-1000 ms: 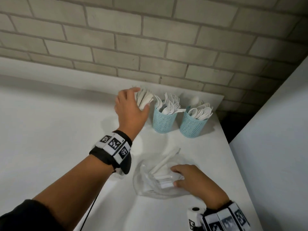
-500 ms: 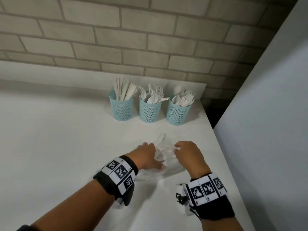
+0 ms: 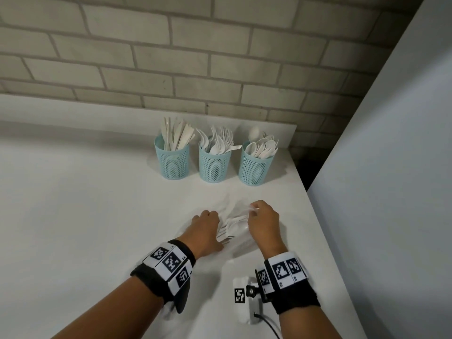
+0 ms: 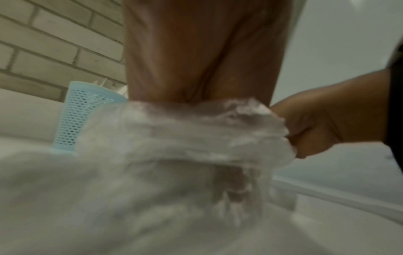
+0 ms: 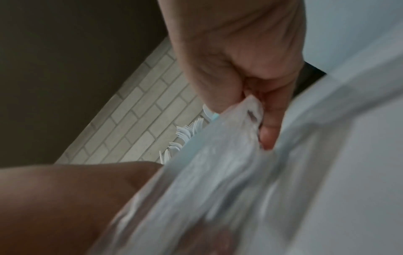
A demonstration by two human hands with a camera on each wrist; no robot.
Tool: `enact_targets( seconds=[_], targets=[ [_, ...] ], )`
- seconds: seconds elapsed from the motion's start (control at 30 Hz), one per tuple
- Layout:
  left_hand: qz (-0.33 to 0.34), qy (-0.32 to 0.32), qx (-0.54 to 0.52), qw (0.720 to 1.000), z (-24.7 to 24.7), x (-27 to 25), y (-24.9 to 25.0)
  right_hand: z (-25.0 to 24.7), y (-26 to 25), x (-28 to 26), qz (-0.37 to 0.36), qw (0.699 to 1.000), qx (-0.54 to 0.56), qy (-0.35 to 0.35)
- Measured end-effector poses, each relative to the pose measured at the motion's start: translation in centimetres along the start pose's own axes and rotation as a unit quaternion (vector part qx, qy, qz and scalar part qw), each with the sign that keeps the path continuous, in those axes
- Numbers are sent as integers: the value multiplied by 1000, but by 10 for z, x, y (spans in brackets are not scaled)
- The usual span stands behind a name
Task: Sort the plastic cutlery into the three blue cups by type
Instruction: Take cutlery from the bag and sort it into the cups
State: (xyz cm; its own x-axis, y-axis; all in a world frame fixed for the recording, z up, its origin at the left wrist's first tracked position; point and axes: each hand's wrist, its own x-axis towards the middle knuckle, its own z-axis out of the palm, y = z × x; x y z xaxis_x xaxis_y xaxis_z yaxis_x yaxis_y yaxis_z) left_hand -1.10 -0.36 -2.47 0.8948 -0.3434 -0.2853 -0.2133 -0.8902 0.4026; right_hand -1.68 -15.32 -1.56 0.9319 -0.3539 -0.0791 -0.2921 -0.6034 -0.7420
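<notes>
Three blue mesh cups stand in a row at the back: the left cup (image 3: 172,160) holds knives, the middle cup (image 3: 214,165) forks, the right cup (image 3: 254,167) spoons. A clear plastic bag (image 3: 241,241) with white forks (image 3: 232,222) in it lies on the table in front of them. My left hand (image 3: 215,223) reaches into the bag beside the forks; its fingers are hidden by the plastic (image 4: 174,138). My right hand (image 3: 253,210) pinches the bag's upper edge (image 5: 253,107) between thumb and fingers and holds it up.
The white table (image 3: 85,216) ends at a right edge close to my right wrist, beside a white panel (image 3: 391,192). A brick wall (image 3: 195,57) runs behind the cups. A dark gap (image 3: 305,172) lies past the table's back right corner.
My left hand left the knife cup, came back to the bag and went into it. My right hand shifted from resting on the bag to pinching its edge.
</notes>
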Motion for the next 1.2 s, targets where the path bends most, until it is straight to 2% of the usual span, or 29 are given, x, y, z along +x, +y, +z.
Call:
enact_targets(
  seconds=[0.2, 0.4, 0.5, 0.63, 0.8, 0.9, 1.03, 1.2],
  targets=[
    [26, 44, -14, 999, -10, 2, -13, 16, 0, 3, 48, 982, 174, 53],
    [55, 67, -51, 995, -18, 3, -23, 16, -6, 10, 66, 962, 260, 50],
    [61, 64, -86, 992, -25, 2, -27, 15, -7, 12, 55, 963, 259, 49],
    [58, 71, -60, 994, -31, 2, -28, 15, -9, 15, 60, 960, 271, 41],
    [51, 24, -42, 998, -29, 4, -25, 19, -10, 17, 67, 958, 277, 36],
    [57, 32, -37, 997, -27, 4, -26, 17, -9, 15, 68, 959, 271, 35],
    [59, 39, -85, 994, -32, 2, -29, 14, -7, 12, 68, 959, 271, 42],
    [69, 59, -39, 995, -38, 1, -30, 13, -5, 8, 88, 956, 279, 27]
  ],
)
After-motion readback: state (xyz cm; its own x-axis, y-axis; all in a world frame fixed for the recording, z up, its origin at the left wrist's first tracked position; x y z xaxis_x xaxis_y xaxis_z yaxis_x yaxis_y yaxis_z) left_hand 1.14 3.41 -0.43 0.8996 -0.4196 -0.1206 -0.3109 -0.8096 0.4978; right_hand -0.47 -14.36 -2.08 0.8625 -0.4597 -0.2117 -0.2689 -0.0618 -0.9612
